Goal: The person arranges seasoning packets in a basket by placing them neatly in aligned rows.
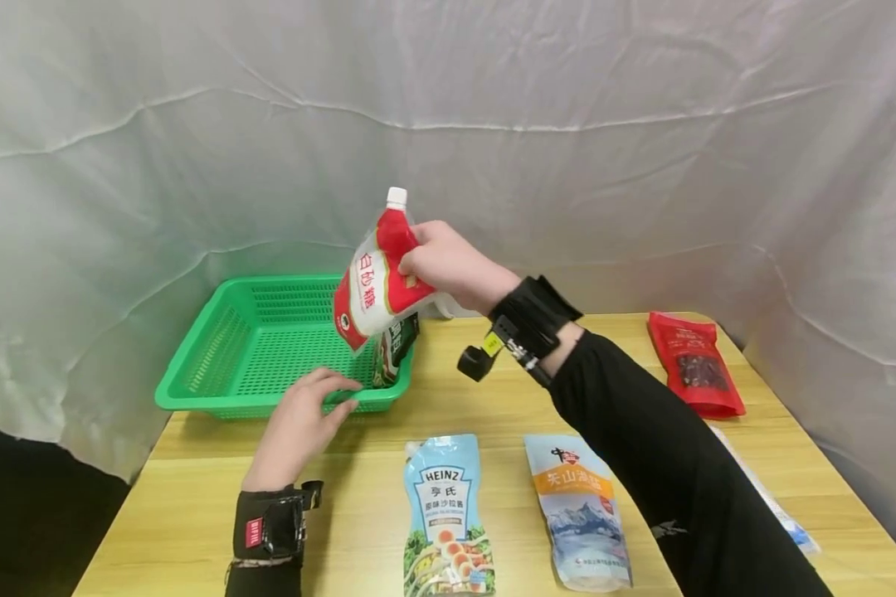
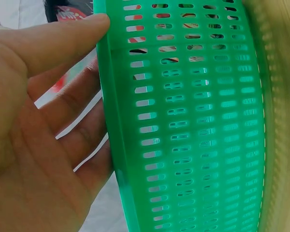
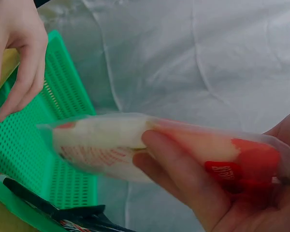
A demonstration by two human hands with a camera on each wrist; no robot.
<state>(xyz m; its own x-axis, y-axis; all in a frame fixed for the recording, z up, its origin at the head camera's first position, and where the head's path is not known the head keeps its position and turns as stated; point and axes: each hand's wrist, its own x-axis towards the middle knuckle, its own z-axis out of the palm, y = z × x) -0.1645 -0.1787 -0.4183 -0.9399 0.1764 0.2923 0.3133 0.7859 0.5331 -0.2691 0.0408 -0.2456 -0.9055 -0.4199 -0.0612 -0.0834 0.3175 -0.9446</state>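
In the upper middle of the head view, the right hand (image 1: 451, 257) is pinching a red-and-white soft plastic pouch with a white screw cap (image 1: 381, 282) along its right side, its grip closing with the thumb on the printed face and the fingers behind. The pouch is leaning, its cap pointing up and its bottom corner slanting to the lower left, appearing over the right part of a green perforated plastic basket (image 1: 164, 394) at left of centre. The left hand (image 1: 299, 427), below the middle of the frame, is lightly holding the basket's near rim; in the left wrist view its thumb is touching the rim's edge while the other fingers are reaching behind the wall.

Inside the basket's right end, a dark printed packet (image 1: 401, 338) is standing on edge, partly hiding behind the raised pouch. A black strap with a small camera (image 1: 530, 327) is encircling the right wrist, and a black strap with a red label (image 1: 269, 524) is encircling the left.

The wood-grain table (image 1: 366, 514) is carrying the basket. At bottom centre a light-blue Heinz pouch (image 1: 444, 514) is lying flat; to its right a white, orange and blue pouch with a mountain picture (image 1: 578, 510) is lying. At the right edge a red bag with a dark window (image 1: 694, 365) is lying, and a white-and-blue packet (image 1: 780, 502) is showing partly beyond the black right sleeve (image 1: 664, 464). Grey cloth (image 1: 493, 108) is hanging behind everything.
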